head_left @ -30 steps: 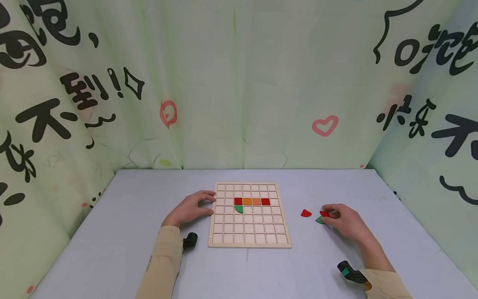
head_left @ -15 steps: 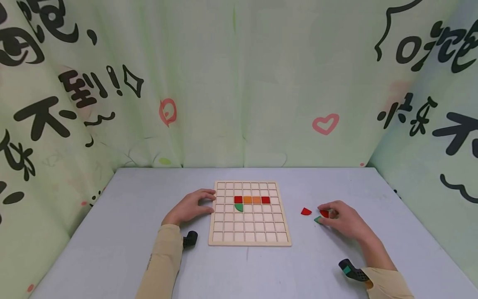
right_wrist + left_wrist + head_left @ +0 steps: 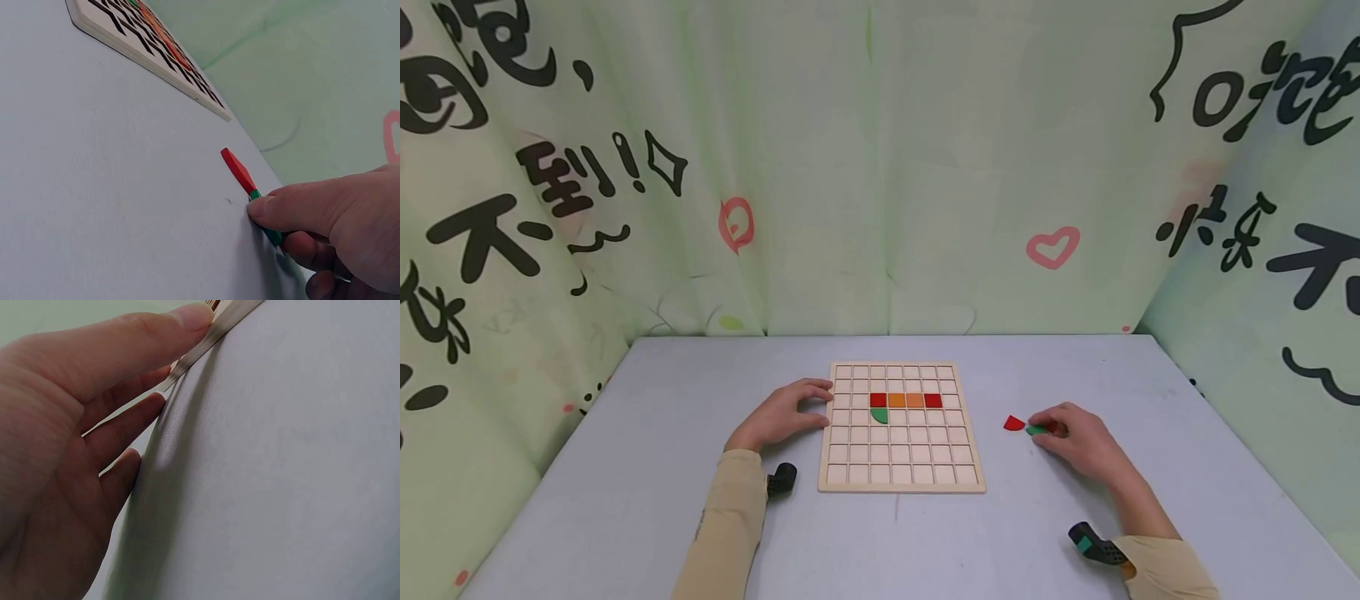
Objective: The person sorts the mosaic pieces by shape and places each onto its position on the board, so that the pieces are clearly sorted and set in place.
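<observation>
Head view: right hand (image 3: 1078,439) (pinching green piece (image 3: 1035,431)) has neared loose red piece (image 3: 1013,423).

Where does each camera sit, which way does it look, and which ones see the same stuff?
Head: worn on the head, looking forward and down at the board, table and curtain; left hand, right hand and sleeves show.
Left wrist: on that wrist, looking at the board's edge and the table; the left hand shows.
Right wrist: on that wrist, looking over the table at the pinched green piece, loose red piece and board; the right hand shows.
Shared: head and right wrist both see those two pieces.
</observation>
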A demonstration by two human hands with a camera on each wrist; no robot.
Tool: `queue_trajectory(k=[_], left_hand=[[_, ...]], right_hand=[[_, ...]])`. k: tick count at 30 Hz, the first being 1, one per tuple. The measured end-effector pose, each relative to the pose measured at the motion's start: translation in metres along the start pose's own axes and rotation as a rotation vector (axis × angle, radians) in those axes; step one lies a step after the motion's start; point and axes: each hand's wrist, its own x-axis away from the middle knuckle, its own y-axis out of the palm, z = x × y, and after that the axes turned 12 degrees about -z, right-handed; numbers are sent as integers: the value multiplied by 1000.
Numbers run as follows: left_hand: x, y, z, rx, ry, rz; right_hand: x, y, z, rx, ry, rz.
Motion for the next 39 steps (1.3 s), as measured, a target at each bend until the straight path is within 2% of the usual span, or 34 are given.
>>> queue_trajectory(k=[9,16,23,32,39], left_hand=[[-1,1,0,4,-4,1],[0,1,-1,10,0,-2],[0,0,-2,-6,15,-2],[0,0,-1,-5,17,0],[0,0,-2,-14,21,3]], right_hand=[[-1,2,-13,-26,37,-65],[-3,9,-16,-40,80,-15],[-6,16,-17,-83,23,6],[-2,13,-18,-95,-49,-65],[-4,14,-17,-96,-66,-60]])
